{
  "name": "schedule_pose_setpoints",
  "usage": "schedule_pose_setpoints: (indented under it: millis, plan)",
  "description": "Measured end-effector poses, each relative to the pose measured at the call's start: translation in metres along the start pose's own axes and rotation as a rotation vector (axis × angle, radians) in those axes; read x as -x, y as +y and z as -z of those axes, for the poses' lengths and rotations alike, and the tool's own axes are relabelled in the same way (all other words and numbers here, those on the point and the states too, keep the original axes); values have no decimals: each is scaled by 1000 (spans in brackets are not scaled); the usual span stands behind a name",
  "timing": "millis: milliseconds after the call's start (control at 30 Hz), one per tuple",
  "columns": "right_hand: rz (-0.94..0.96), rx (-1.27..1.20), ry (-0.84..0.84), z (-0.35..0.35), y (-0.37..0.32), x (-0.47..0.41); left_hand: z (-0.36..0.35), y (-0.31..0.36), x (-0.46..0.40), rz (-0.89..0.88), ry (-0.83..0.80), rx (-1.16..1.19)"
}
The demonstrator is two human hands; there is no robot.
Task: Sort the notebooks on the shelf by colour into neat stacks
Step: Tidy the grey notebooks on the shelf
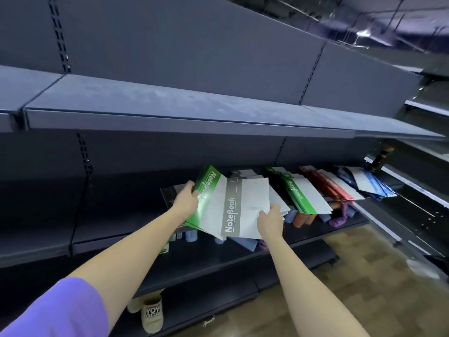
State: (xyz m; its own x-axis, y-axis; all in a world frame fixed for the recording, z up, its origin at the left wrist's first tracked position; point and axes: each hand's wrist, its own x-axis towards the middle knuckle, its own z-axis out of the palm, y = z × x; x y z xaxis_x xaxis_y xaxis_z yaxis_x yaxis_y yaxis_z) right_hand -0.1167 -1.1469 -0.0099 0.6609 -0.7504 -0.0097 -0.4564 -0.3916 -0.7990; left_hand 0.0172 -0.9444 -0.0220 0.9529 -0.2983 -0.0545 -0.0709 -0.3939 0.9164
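Presently, left hand [185, 199] fingers curl round the left edge of a green notebook stack [206, 190]; right hand [269, 221] pinches the right edge of a grey notebook [243, 207] lettered "NoteBook", both raised above the shelf [218, 254]. Farther right along it, leaning: green stack [301, 193], red stack [328, 184], blue stack [374, 183]. Bare shelf board extends left. Slipper [151, 314] marked "YOY STORY" on the bottom shelf.
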Motion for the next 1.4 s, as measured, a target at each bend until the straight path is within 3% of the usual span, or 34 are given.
schedule_pose_setpoints:
  millis: [167, 467, 767, 867, 1033, 1233, 1333, 1400]
  plan:
    - [-24, 26, -6, 16, 10, -44, -24, 10, -27, 61, 54, -60]
    - [142, 124, -68, 24, 18, -118, -41, 22, -54, 140, 227, -227]
    - [512, 734, -76, 19, 7, -178, -50, 33, -43, 210, 344, -294]
    - [603, 710, -43, 15, 8, -186, -48, 40, -32, 223, 385, -302]
    - [816, 602, -228, 15, -3, -195, -45, 54, -14, 231, 483, -339]
    - [1232, 775, -349, 3, -10, -186, -60, 64, 5, 268, 545, -330]
    - [1117, 747, -557, -1, -1, -181, -73, 67, 11, 282, 564, -327]
    - [994, 737, -558, -1, 4, -177, -81, 69, 12, 294, 563, -324]
